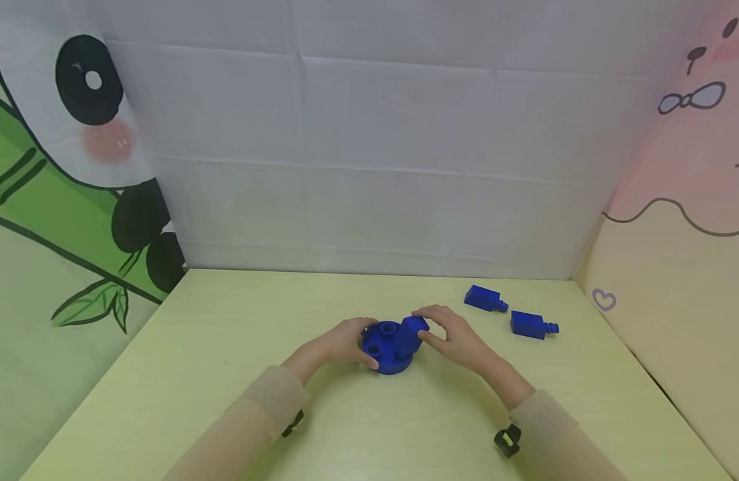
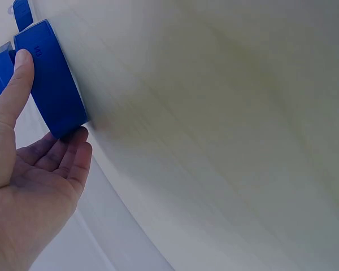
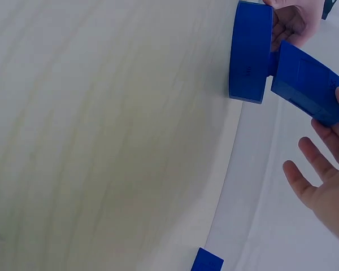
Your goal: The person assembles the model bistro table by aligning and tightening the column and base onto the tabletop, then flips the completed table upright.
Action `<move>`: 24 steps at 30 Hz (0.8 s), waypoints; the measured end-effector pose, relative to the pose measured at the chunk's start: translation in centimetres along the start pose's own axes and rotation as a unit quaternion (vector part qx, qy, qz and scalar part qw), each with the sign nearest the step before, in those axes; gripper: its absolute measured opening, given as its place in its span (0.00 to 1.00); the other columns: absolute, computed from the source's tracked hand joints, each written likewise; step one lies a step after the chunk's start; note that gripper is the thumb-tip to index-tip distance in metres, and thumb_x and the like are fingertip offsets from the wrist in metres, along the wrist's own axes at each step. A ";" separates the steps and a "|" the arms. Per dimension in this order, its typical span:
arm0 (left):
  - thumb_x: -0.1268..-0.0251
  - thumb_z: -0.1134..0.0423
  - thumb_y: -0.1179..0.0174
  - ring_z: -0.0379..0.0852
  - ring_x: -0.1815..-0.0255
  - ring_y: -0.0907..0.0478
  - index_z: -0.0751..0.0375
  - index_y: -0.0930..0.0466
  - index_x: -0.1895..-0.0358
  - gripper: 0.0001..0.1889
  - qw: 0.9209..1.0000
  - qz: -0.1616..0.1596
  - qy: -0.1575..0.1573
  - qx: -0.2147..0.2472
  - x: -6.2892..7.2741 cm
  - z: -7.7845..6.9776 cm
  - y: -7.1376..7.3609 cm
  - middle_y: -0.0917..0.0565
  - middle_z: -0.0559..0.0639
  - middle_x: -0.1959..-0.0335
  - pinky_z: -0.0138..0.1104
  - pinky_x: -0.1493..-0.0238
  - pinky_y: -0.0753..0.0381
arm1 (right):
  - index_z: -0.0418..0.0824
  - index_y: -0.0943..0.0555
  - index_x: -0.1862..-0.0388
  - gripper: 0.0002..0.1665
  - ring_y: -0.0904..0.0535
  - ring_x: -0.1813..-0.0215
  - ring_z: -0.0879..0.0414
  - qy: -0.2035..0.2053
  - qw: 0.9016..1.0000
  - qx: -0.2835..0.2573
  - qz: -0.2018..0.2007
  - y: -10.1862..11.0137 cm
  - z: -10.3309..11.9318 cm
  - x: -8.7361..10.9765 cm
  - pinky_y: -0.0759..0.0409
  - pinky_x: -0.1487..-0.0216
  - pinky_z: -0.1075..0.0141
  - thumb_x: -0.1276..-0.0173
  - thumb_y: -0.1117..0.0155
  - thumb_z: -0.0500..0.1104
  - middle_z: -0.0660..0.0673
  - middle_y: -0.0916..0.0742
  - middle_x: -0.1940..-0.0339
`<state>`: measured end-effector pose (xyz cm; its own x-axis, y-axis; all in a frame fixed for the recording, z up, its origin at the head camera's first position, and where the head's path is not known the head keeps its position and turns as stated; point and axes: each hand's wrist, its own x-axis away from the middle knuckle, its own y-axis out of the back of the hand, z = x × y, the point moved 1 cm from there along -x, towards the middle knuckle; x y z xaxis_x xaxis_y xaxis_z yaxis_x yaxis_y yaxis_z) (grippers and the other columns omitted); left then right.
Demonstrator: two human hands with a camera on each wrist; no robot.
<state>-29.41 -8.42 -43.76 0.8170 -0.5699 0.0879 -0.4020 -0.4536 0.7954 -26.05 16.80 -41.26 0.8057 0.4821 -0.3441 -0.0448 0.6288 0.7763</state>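
Note:
A round blue base (image 1: 392, 367) with raised round sockets on top lies on the table. My left hand (image 1: 345, 343) grips its side, thumb on the near wall and fingers round the far side, as the left wrist view also shows. A blue block with a ridged stub (image 3: 308, 83) stands tilted over the base, its stub end at one of the sockets. My right hand (image 1: 456, 335) pinches the block's upper end between thumb and fingertips. In the right wrist view the other fingers are spread away from the block.
Two more blue blocks, a farther one (image 1: 482, 298) and a nearer one (image 1: 528, 325), lie on the pale wooden table (image 1: 165, 401) at the right, stubs pointing right. A white cloth wall (image 1: 369, 167) closes off the back, with printed panels on both sides.

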 end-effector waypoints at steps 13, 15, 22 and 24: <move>0.57 0.52 0.25 0.57 0.39 0.29 0.67 0.37 0.33 0.47 1.000 -0.003 -0.006 0.009 -0.2 0.4 -0.2 0.29 0.61 0.36 0.46 0.39 0.29 | 0.44 0.21 0.60 0.20 0.22 0.57 0.49 -0.092 0.994 -0.015 -0.051 -0.8 0.8 0.7 0.20 0.53 0.56 0.47 0.26 0.51 0.51 0.17 0.63; 0.56 0.52 0.25 0.56 0.39 0.29 0.67 0.38 0.33 0.47 1.000 -0.001 -0.003 0.010 -0.2 0.4 -0.3 0.29 0.61 0.36 0.46 0.39 0.29 | 0.43 0.23 0.62 0.20 0.22 0.57 0.47 -0.102 0.993 -0.026 -0.048 -0.9 0.9 0.7 0.20 0.53 0.55 0.47 0.25 0.51 0.50 0.18 0.64; 0.56 0.52 0.25 0.57 0.38 0.29 0.67 0.38 0.33 0.47 1.000 -0.001 -0.001 0.016 -0.3 0.5 -0.3 0.30 0.61 0.36 0.47 0.39 0.29 | 0.44 0.23 0.49 0.30 0.23 0.52 0.48 -0.083 0.995 -0.014 -0.047 -0.8 1.0 0.9 0.20 0.53 0.53 0.47 0.27 0.56 0.48 0.17 0.55; 0.57 0.52 0.25 0.57 0.39 0.29 0.67 0.38 0.33 0.47 1.000 -0.002 -0.001 0.017 -0.4 0.5 -0.3 0.30 0.61 0.36 0.46 0.39 0.29 | 0.46 0.25 0.42 0.32 0.23 0.48 0.49 -0.055 0.997 -0.014 -0.043 -0.5 0.9 0.9 0.22 0.51 0.52 0.44 0.29 0.56 0.47 0.18 0.49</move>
<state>-29.83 -8.40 -44.38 0.8183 -0.5687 0.0835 -0.4120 -0.4790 0.7751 -24.75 16.39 -41.55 0.8669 0.3567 -0.3481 0.0129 0.6821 0.7312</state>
